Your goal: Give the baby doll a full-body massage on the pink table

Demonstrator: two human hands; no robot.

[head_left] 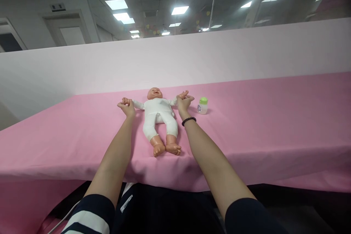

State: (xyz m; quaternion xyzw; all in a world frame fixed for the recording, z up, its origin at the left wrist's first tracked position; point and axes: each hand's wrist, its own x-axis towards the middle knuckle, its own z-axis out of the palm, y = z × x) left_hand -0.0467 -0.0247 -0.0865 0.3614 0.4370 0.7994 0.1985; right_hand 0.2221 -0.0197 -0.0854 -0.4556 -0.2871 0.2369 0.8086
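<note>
A baby doll (158, 108) with a white cloth body lies on its back on the pink cloth, its head toward the wall and its bare feet toward me. Both of its arms are spread out sideways. My left hand (127, 108) is closed on the doll's hand at the left. At the right, my right hand (184, 104), with a dark bead bracelet at the wrist, grips the doll's other hand. Just right of my right hand stands a small clear bottle (202, 106) with a green cap.
The pink-covered table (274, 117) stretches wide to both sides, with its front edge close to my body. Behind it rises a low white wall (175, 58) with glass above. A white cable (64, 216) hangs below the table at lower left.
</note>
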